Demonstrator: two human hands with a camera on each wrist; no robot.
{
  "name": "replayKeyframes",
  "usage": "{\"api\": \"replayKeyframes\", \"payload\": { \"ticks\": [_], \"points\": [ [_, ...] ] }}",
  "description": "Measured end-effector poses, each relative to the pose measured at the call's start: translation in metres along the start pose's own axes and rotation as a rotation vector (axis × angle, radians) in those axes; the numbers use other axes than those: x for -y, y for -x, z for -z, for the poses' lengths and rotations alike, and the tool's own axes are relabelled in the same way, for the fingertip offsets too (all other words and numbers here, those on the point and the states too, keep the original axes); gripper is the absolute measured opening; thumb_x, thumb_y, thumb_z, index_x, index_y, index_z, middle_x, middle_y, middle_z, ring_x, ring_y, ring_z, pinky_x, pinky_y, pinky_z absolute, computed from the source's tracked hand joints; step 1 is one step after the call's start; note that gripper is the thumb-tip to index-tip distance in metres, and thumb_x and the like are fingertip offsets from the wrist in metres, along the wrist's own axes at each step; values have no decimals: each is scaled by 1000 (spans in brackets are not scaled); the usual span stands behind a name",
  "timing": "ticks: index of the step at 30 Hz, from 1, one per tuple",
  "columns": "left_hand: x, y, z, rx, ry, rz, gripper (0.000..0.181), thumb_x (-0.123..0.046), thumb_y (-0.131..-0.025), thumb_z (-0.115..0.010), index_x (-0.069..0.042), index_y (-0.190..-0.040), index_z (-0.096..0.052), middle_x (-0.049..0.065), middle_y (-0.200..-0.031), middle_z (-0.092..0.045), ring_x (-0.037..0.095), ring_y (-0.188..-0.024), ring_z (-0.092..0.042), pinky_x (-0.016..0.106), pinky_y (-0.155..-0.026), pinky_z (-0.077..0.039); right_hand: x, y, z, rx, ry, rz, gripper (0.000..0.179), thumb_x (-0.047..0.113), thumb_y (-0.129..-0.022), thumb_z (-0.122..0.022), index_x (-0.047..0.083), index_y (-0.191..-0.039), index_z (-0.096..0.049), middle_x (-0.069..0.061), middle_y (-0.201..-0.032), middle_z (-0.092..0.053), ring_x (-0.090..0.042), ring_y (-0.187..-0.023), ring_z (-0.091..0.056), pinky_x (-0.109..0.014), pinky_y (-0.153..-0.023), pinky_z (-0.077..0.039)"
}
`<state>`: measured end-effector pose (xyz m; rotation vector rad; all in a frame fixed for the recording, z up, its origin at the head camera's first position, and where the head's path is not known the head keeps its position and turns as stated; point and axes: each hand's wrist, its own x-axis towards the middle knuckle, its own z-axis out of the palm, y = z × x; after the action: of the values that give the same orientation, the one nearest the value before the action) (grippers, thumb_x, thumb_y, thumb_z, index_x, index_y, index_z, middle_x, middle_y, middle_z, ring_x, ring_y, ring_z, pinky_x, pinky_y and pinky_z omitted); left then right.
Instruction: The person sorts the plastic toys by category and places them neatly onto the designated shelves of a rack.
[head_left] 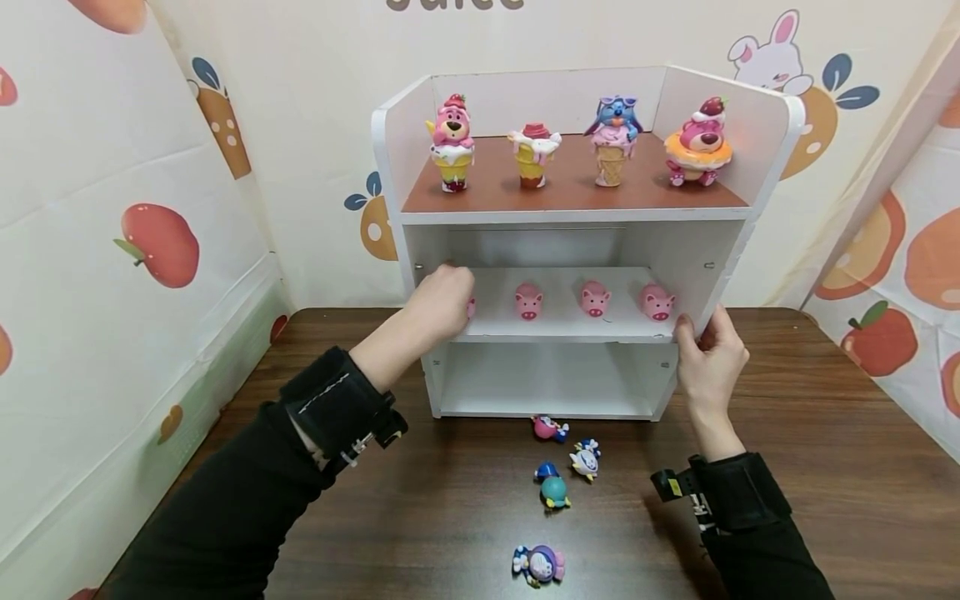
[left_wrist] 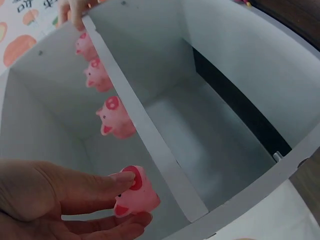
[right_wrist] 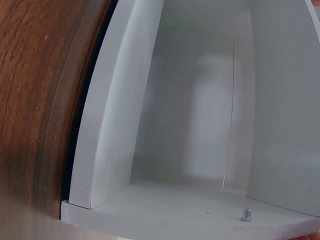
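Nearest me on the dark brown wood-grain desk (head_left: 420, 517) lies a small round purple figurine (head_left: 540, 565) with a white face. Beyond it come a teal figurine with a blue cap (head_left: 554, 490), a white-and-blue figurine (head_left: 585, 461) just to its right, and a pink-and-blue figurine (head_left: 549, 428), close to the foot of a white board shelf unit (head_left: 540, 415).

Both hands reach past these, black sleeves and wrist straps behind them. The left hand (head_left: 441, 302) pinches a small rounded pink pig figure (left_wrist: 139, 192), thumb over its snout and fingers underneath, at the left end of the middle shelf; whether the pig touches the board, I cannot tell. The right hand (head_left: 711, 360) grips the unit's right side panel, thumb at the front near the shelf's end, well apart from that pig.

Between the hands, three matching pink pigs (head_left: 595, 298) stand in a row on the middle shelf, the rightmost near the right thumb.

On the brown-topped upper level stand a pink bear in a yellow cup (head_left: 452, 146), a yellow-and-white ice-cream cup (head_left: 533, 156), a blue long-eared figure on a cone (head_left: 614, 142) and a pink bear in an orange ring (head_left: 700, 143). Behind hangs a pale wall covering (head_left: 300, 108) printed with fruit and a white rabbit.
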<state>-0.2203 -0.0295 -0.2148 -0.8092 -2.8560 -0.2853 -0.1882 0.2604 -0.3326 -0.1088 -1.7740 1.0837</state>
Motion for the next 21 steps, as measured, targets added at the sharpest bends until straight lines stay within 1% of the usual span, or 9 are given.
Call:
{"api": "replayKeyframes", "payload": {
  "ticks": [3,6,8,12,19,21],
  "points": [
    [3,-3,-1,-2,-16,6,13,-1,-82,-51,2,-69,-52,8,-63,-46,21,-62,-46,33,-56,-41,0,0,0,-2,3,-8,28,4,-81,-55,1,-109,-61,-18,-96,-64,8,-75,-54,-6,-60,-42],
    [6,-4,-2,-4,-37,2,9,-1,-81,-50,4,-77,-55,13,-71,-53,24,-69,-50,36,-63,-44,0,0,0,-2,4,-12,29,4,-82,-55,1,-109,-61,-18,-97,-64,8,-75,-54,-6,-60,-42],
    [7,-5,-3,1,-38,5,9,-2,-82,-50,6,-80,-55,15,-75,-54,25,-71,-50,37,-64,-44,1,1,1,-2,7,-12,29,4,-82,-55,1,-110,-60,-18,-97,-64,7,-75,-54,-6,-60,-42],
    [7,-7,-4,10,-39,12,10,-1,-82,-49,6,-82,-56,15,-77,-55,25,-71,-50,36,-63,-44,2,1,2,2,8,-14,29,4,-82,-55,2,-111,-60,-17,-99,-63,7,-76,-54,-6,-61,-42],
    [8,-7,-7,37,-79,21,17,-4,-82,-52,8,-92,-57,19,-89,-57,29,-84,-55,39,-71,-46,3,1,2,18,8,-14,30,5,-82,-54,2,-111,-60,-17,-100,-63,8,-76,-53,-6,-62,-41],
    [8,-7,-7,42,-82,28,17,-4,-82,-52,8,-94,-57,20,-91,-58,30,-85,-55,39,-71,-46,3,1,2,20,11,-7,30,4,-82,-55,2,-112,-60,-16,-101,-63,8,-77,-54,-6,-62,-42]
  ]
}}
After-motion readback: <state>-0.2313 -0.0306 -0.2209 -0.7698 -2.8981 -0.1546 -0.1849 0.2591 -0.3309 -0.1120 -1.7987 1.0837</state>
